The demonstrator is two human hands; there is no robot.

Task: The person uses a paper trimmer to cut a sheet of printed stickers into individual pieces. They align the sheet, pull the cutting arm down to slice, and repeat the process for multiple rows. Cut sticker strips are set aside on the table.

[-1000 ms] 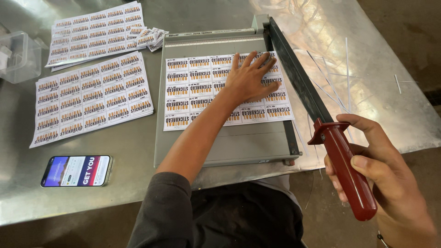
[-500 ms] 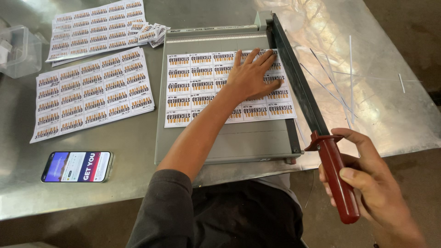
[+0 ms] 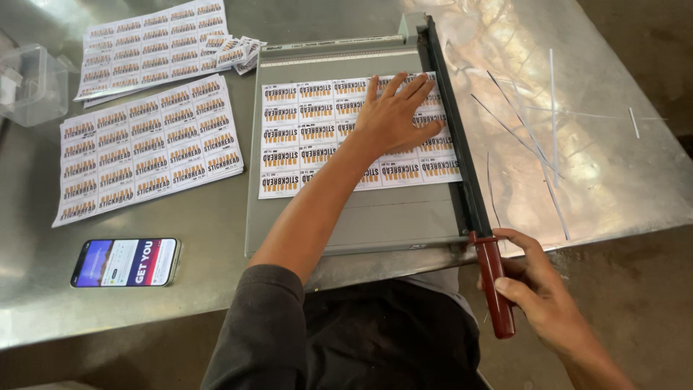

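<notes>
Left hand [image 3: 393,115] pressed flat, fingers spread, on white printed label sheet [image 3: 317,137] lying on bed of grey guillotine paper cutter [image 3: 361,217], near front edge of steel counter [image 3: 216,289]. Left grip fully open, palm down, closed on nothing. Right hand [image 3: 538,289] wrapped around dark red cutter handle [image 3: 497,289], projecting past front edge of counter. Right grip closed on handle, thumb on top. Black blade arm [image 3: 451,123] lowered along right edge of cutter bed, touching right edge of label sheet. Thin white paper offcut strips [image 3: 534,137] scattered toward right edge of counter. Two further printed label sheets [image 3: 144,144] toward left edge. Lit smartphone [image 3: 126,261] near front left corner. Clear plastic box [image 3: 32,83] at left edge.
</notes>
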